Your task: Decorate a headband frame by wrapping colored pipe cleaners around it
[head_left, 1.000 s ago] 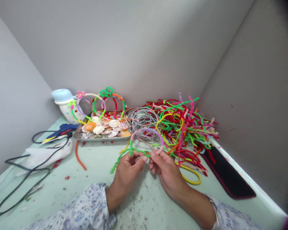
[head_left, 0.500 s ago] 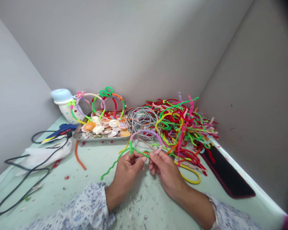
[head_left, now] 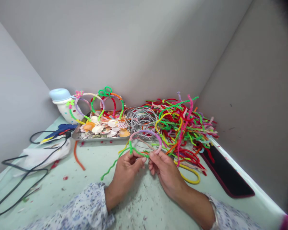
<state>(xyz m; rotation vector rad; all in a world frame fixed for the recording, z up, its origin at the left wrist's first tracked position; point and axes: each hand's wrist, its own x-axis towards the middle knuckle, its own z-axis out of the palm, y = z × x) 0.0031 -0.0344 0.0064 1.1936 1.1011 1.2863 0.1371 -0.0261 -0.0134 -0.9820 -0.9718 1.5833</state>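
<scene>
Between my two hands is a headband [head_left: 147, 131] wrapped in pink, purple and green fuzzy stems, its arch pointing away from me. My left hand [head_left: 128, 167] is closed, pinching a green pipe cleaner [head_left: 112, 166] near the headband's green-wrapped left end. A loose tail of that pipe cleaner trails off to the left. My right hand [head_left: 166, 171] pinches the pink right end of the headband, thumb and forefinger close to the left fingertips. The fingers partly hide both ends.
Behind lie a metal tray [head_left: 100, 139] of seashells, finished headbands [head_left: 92, 94], coiled silver wire [head_left: 142, 118] and a heap of coloured pipe cleaners [head_left: 182, 124]. A white bottle [head_left: 68, 110] stands back left, near a black cable [head_left: 24, 174]. A black flat pad [head_left: 230, 175] lies right.
The hands and headband keep almost the same pose. The background has shifted very slightly left in the view.
</scene>
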